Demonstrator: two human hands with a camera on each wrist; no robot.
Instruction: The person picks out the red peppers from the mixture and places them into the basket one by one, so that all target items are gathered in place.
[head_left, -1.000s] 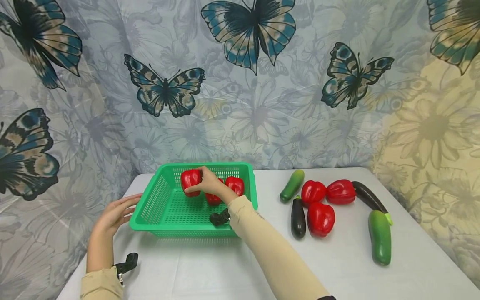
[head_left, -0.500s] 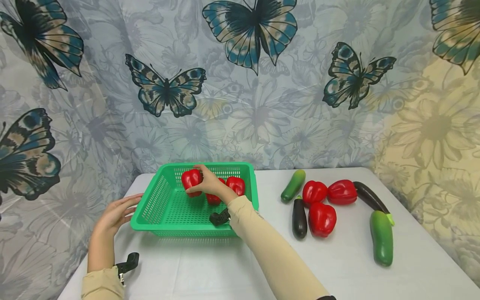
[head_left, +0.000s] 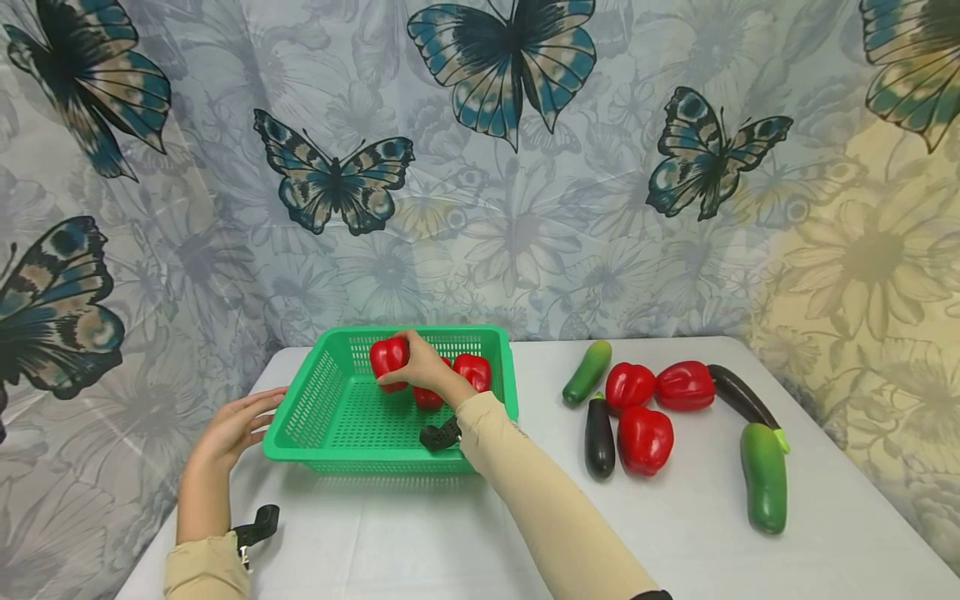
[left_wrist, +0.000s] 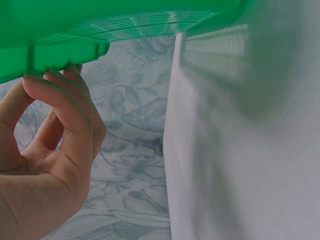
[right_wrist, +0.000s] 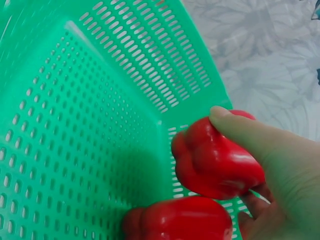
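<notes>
Inside the green perforated basket [head_left: 330, 417], my right hand [head_left: 426, 365] grips a red bell pepper [head_left: 389, 364] by its side. In the right wrist view the thumb [right_wrist: 240, 125] lies along the top of that bell pepper [right_wrist: 215, 165], with fingers beneath it. Close below it is a second bell pepper [right_wrist: 180, 220], partly covered by my hand in the head view. A third bell pepper [head_left: 472, 372] lies by the basket's right wall. My left hand [head_left: 234, 429] touches the basket's left rim with its fingertips; the left wrist view shows bent fingers [left_wrist: 75, 110] meeting the rim's edge.
To the right on the white table [head_left: 360, 533] lie several more vegetables: red bell peppers [head_left: 645, 440], eggplants [head_left: 599, 437] and green cucumbers [head_left: 763, 479]. A butterfly-patterned cloth [head_left: 517, 250] stands behind and beside the table.
My right hand has shifted slightly to the right with the bell pepper, bringing it closer to the other peppers in the basket. My left hand stays at the rim.
</notes>
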